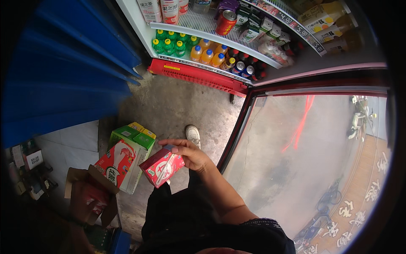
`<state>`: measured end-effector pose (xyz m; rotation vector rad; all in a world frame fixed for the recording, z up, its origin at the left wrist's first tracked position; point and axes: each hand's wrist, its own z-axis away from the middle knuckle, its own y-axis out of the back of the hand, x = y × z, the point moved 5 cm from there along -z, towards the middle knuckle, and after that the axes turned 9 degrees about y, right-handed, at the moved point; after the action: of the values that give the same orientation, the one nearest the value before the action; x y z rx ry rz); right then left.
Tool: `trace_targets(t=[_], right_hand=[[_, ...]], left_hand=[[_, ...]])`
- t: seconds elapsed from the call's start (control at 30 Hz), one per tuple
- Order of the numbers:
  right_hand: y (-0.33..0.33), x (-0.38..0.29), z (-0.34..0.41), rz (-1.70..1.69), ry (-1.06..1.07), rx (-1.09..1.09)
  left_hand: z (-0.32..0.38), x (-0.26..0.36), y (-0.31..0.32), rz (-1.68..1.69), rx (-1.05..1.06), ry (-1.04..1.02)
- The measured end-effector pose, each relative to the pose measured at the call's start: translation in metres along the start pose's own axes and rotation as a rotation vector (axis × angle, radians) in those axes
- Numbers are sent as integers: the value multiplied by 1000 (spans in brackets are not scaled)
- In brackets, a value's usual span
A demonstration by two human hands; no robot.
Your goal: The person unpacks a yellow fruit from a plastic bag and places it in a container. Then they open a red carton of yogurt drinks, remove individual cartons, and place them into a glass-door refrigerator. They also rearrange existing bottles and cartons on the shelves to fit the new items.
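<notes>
My right hand (190, 155) holds a red drink carton (163, 168) by its upper end, with wrapped straw material on its printed side. The carton is tilted above the floor, near my legs. Just left of it stands a green, white and red printed drink case (122, 162). Below that, an open cardboard box (109, 208) has its flaps spread, with red packs (95, 198) inside. My left hand cannot be made out; a dim brownish shape at the lower left may be part of that arm.
An open fridge with a red base (196, 76) holds bottles, cans and cartons; a red can (226, 23) stands at a shelf edge. Its glass door (285, 152) swings out on my right. Blue corrugated panels (63, 70) stand at the left. A white shoe (193, 135) is ahead.
</notes>
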<state>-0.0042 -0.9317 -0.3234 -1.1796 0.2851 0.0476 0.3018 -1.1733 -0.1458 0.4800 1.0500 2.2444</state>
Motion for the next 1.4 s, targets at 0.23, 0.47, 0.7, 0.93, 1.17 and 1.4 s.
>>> trace_targets(t=[0.23, 0.47, 0.7, 0.93, 1.17, 1.4], right_hand=[[39, 41, 44, -264, -64, 60], [89, -73, 37, -151, 40, 172], [138, -202, 56, -68, 408, 306], [86, -273, 45, 240, 845, 614], [-37, -285, -5, 1480, 1533, 517], [38, -263, -52, 1450, 1000, -56]], left_hand=[[-26, 3, -7, -447, -276, -202], [-43, 8, -18, -892, -433, -232], [-13, 71, 103, -967, -250, 264], [-53, 238, 140, 1132, 293, -148], [-260, 428, -25, 2300, -798, -719], [-384, 389, -85, 2370, -804, -1059]])
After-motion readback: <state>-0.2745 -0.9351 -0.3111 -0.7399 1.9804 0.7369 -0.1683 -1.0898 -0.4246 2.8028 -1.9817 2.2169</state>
